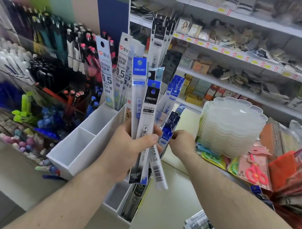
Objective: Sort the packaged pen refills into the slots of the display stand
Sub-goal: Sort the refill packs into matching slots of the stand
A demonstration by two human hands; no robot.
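Several packaged pen refills [146, 125] are gripped upright as a bundle by the left hand [130, 150], the fingers wrapped round their lower halves and the thumb laid across the front. The bundle is held directly in front of the white display stand [83, 144], above its right-hand slots. One blue-topped refill pack [166, 138] is pinched by its top edge between the thumb and fingertips of the right hand [182, 143], just beside the bundle; whether it stands in a slot cannot be told. Two slots at the left of the stand are seen open at the top, while taller refill packs [121, 69] are stood in the slots behind. Dark packs [134, 198] are lodged in a low front slot. A stack of clear scalloped trays [232, 128] is placed on the counter to the right, near packaged scissors [255, 172]. Racks of pens [46, 44] are ranged at the left.
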